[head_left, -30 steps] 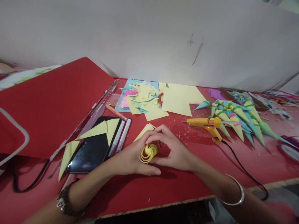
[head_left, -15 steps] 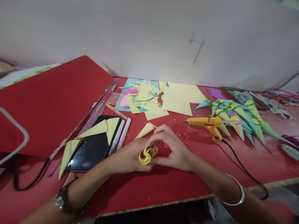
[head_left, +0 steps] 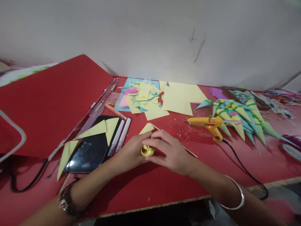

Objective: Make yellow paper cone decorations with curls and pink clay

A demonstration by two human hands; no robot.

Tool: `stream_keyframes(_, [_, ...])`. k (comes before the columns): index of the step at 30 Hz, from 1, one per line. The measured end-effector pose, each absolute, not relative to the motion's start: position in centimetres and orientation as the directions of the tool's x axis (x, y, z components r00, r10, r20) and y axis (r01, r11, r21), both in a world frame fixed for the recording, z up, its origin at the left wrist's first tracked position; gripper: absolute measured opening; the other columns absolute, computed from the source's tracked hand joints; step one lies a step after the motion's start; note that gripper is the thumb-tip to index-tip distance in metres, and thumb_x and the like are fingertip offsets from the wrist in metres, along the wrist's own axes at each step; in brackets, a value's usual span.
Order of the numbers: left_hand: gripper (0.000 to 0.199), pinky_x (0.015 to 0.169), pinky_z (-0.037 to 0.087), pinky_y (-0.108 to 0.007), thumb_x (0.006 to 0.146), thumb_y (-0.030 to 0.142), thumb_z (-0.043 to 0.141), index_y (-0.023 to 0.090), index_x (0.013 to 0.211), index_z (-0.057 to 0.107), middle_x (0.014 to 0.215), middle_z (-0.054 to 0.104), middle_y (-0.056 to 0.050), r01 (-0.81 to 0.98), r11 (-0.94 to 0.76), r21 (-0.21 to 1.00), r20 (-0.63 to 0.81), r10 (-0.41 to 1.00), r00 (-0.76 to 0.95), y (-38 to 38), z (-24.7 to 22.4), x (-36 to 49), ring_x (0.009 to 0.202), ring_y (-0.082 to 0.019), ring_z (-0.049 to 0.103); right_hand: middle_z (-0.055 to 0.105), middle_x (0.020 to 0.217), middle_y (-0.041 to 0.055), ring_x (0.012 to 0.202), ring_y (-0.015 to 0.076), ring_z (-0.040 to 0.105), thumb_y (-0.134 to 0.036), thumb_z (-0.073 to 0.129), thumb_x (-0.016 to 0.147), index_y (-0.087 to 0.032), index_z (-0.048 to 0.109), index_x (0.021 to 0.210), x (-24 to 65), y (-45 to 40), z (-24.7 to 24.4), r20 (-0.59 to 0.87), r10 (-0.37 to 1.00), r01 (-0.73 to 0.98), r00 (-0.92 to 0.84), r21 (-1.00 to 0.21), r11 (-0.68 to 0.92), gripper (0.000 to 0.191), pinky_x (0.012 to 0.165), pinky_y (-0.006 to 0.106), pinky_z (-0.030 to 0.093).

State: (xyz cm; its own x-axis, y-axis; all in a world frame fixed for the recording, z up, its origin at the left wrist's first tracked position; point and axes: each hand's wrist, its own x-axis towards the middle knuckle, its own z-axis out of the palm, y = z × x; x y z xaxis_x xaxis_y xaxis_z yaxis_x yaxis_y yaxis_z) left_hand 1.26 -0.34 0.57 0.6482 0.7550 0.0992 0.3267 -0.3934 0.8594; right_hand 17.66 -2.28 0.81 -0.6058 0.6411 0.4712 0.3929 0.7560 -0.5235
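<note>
A rolled yellow paper spiral [head_left: 147, 151] sits between my hands, its curled end facing up. My left hand [head_left: 133, 150] is wrapped round its left side. My right hand [head_left: 170, 151] has its fingertips on the top and right edge of the roll. Just beyond the hands lies a yellow paper piece [head_left: 146, 128], partly hidden by them. A thin stick [head_left: 190, 152] shows on the table behind my right wrist.
A yellow glue gun [head_left: 207, 122] lies at the right, before a pile of paper cones [head_left: 237, 114]. Paper scraps [head_left: 143, 94] are at the back. On the left are a black phone [head_left: 89, 153], two white markers [head_left: 123, 135] and a red board [head_left: 54, 110].
Both hands have shifted slightly away from the table's front edge with the roll. My right fingers have moved over the roll's top, and the thin stick has come into view.
</note>
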Motion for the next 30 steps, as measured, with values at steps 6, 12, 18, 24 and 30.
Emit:
stream_keyframes(6, [0.034,0.065,0.045,-0.022,0.062,0.008,0.054,0.018,0.094,0.045,0.093,0.056,0.000,0.307,-0.389,0.868,0.082,0.724,0.685,-0.5,0.9,1.2,0.081,-0.013,0.054,0.048,0.098,0.0055,0.091,0.0141,0.050,-0.026,0.049,0.084,-0.020,0.050,0.101,17.8,-2.4,1.2,0.486,0.654,0.421,-0.580,-0.508,0.751,0.018,0.079,0.028,0.047])
stream_keyframes(12, [0.038,0.068,0.046,-0.023,0.067,0.013,0.051,0.016,0.104,0.045,0.092,0.057,-0.001,0.267,-0.269,0.925,-0.021,0.668,0.744,-0.4,1.8,0.8,0.081,-0.014,0.055,0.048,0.098,0.0046,0.094,0.0135,0.049,-0.022,0.050,0.083,-0.021,0.051,0.100,18.2,-2.1,1.4,0.449,0.644,0.363,-0.619,-0.564,0.742,0.017,0.082,0.028,0.045])
stream_keyframes(18, [0.018,0.059,0.043,-0.019,0.069,0.023,0.058,0.014,0.085,0.056,0.076,0.058,0.001,0.257,-0.139,0.956,-0.153,0.508,0.847,-0.2,1.5,0.2,0.067,-0.010,0.052,0.052,0.094,0.0037,0.088,0.0123,0.048,-0.022,0.052,0.082,-0.018,0.054,0.096,18.3,-1.8,1.4,0.412,0.520,0.272,-0.749,-0.524,0.807,0.014,0.080,0.025,0.044])
stream_keyframes(24, [0.017,0.052,0.040,-0.018,0.070,0.030,0.060,0.013,0.070,0.056,0.057,0.052,0.002,0.284,-0.086,0.955,-0.236,0.360,0.902,0.1,1.1,-0.1,0.054,-0.009,0.047,0.053,0.096,0.0048,0.090,0.0114,0.048,-0.021,0.051,0.083,-0.016,0.055,0.096,18.1,-2.1,1.6,0.388,0.467,0.219,-0.795,-0.533,0.817,0.015,0.081,0.022,0.043])
stream_keyframes(30, [0.017,0.065,0.043,-0.020,0.068,0.024,0.063,0.014,0.081,0.059,0.077,0.059,0.000,0.225,-0.097,0.970,-0.166,0.415,0.895,-0.1,1.3,0.0,0.073,-0.012,0.052,0.052,0.098,0.0050,0.091,0.0109,0.046,-0.019,0.047,0.085,-0.016,0.056,0.097,18.1,-2.3,1.8,0.393,0.455,0.230,-0.799,-0.500,0.835,0.015,0.083,0.022,0.042])
